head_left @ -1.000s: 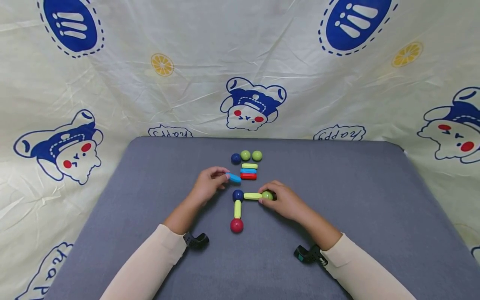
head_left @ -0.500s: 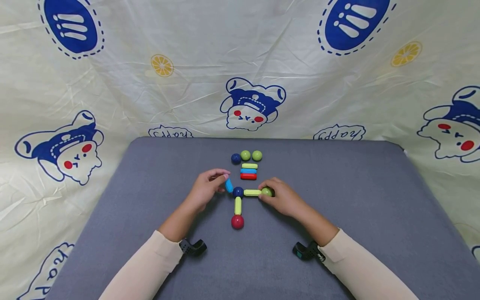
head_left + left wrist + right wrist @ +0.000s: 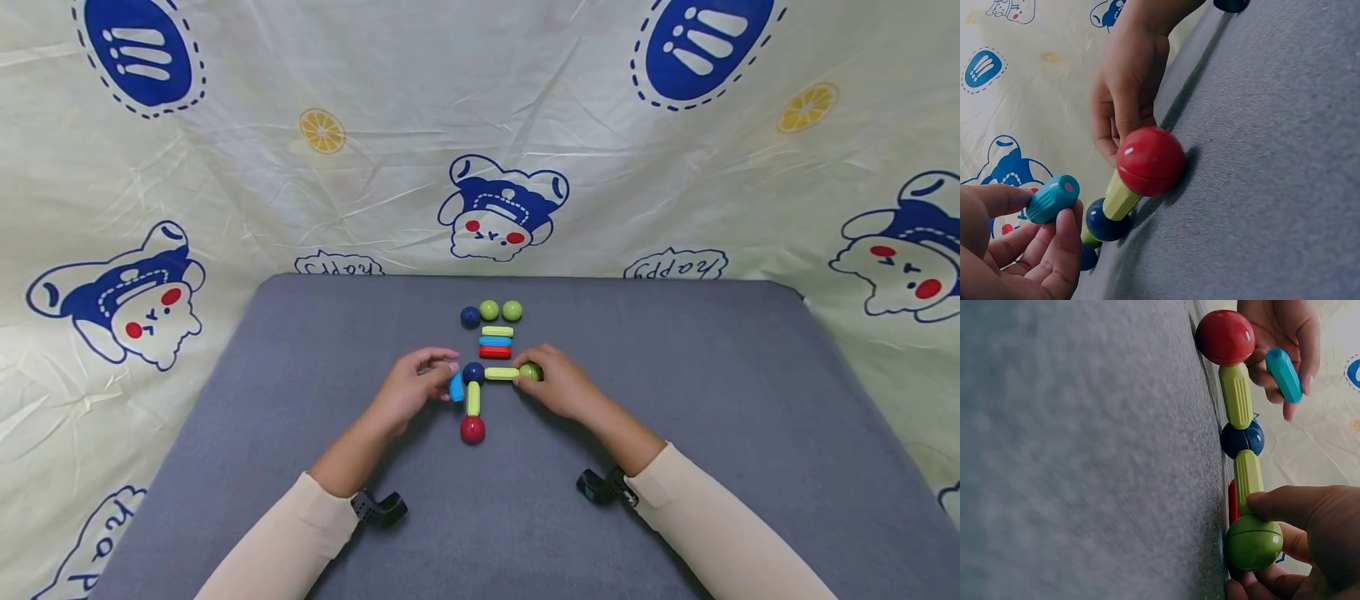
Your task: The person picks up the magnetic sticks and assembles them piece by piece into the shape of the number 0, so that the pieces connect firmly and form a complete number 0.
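Fingers of the left hand (image 3: 408,392) curl around a short blue stick (image 3: 456,387), pinching it between thumb and fingertips just left of a dark blue ball (image 3: 472,372). Fingers of the right hand (image 3: 561,388) curl around a green ball (image 3: 529,372), gripping it against the grey mat (image 3: 675,400).

An L-shaped chain lies on the mat between the hands. The green ball joins a yellow-green stick (image 3: 501,373) that runs sideways to the dark blue ball. From that ball a second yellow-green stick (image 3: 473,398) runs toward the person and ends in a red ball (image 3: 472,430).

The blue stick is held in the air just beside the dark blue ball, apart from it as far as the left wrist view shows. Its long axis slants: the upper end leans toward the dark blue ball, the lower end points toward the person. In the left wrist view its flat cap (image 3: 1063,185) faces outward from the fingertips, toward the chain.

Likely risks: the slanted stick could meet the ball off-centre and slip aside rather than seat end-on. A push from the left could roll the dark blue ball and swing the near leg with the red ball out of line, since only the green end is held.

Farther back lie three loose balls (image 3: 490,312) and a stack of three sticks (image 3: 496,342), well clear of both hands.
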Tool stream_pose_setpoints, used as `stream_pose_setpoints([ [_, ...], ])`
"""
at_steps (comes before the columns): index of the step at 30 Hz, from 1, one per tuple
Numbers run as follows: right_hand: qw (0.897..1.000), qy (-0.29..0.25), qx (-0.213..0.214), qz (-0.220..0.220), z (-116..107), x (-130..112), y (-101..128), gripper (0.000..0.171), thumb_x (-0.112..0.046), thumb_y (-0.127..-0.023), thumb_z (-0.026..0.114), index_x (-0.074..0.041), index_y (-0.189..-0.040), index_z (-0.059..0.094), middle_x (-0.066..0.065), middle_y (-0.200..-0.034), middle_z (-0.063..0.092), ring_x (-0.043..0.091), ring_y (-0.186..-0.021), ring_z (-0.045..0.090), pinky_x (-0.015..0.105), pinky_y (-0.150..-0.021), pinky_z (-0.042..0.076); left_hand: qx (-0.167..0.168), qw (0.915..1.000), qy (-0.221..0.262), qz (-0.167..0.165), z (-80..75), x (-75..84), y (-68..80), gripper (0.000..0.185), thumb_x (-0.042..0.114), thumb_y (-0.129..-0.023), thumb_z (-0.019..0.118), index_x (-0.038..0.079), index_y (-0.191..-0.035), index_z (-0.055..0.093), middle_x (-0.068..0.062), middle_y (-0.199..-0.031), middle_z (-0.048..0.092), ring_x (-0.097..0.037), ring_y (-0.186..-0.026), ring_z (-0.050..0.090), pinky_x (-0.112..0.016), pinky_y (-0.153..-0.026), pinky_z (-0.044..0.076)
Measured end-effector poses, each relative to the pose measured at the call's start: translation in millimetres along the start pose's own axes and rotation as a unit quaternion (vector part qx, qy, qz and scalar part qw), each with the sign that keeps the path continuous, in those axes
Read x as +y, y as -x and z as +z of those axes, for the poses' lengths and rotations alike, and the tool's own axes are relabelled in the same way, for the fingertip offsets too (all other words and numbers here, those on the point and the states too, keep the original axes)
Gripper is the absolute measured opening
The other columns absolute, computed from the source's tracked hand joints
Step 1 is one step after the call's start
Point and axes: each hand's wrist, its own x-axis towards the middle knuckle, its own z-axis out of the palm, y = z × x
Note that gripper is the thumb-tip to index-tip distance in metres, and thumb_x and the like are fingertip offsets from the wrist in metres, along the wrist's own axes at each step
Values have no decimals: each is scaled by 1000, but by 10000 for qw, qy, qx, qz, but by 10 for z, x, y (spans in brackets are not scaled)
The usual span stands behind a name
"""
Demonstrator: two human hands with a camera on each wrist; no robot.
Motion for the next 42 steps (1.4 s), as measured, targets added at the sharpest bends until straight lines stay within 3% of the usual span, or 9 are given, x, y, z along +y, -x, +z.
stream_pose_setpoints([
  [6,10000,-32,72,32,-20,11,-60,17,-15,-94,70,-7,-109,70,17,-114,65,28,-101,57,42,-87,46,-294,9995,-67,-94,-18,-57,62,46,13,-98,65,0,-140,52,-18,-108,70,-15,-73,64,-33,-74,60],
  [13,9999,23,52,96,-19,23,-73,16,-17,-94,70,-10,-109,70,15,-113,64,27,-99,56,40,-86,45,-573,9973,-319,-329,-15,-118,164,56,15,-94,71,2,-144,48,-7,-93,69,-15,-74,63,-30,-71,60],
  [20,9999,-26,63,122,-13,27,-73,17,-17,-94,70,-9,-110,70,16,-115,64,28,-101,57,41,-87,45,-888,9929,-417,-678,-12,-154,256,68,14,-89,76,3,-148,43,-7,-91,72,-14,-71,66,-32,-70,61],
  [29,9997,-33,30,220,-14,35,-85,17,-17,-95,69,-10,-110,70,16,-117,63,29,-102,57,43,-87,46,-1357,9851,-445,-958,14,-218,340,69,14,-88,79,3,-146,44,-7,-87,72,-14,-66,68,-33,-70,62],
  [42,9997,-64,61,223,-7,31,-66,18,-19,-96,69,-11,-112,70,15,-116,63,28,-100,56,41,-86,45,-1429,9853,-156,-927,151,-261,368,71,9,-86,79,-2,-146,41,-7,-83,70,-12,-63,69,-32,-66,62],
])
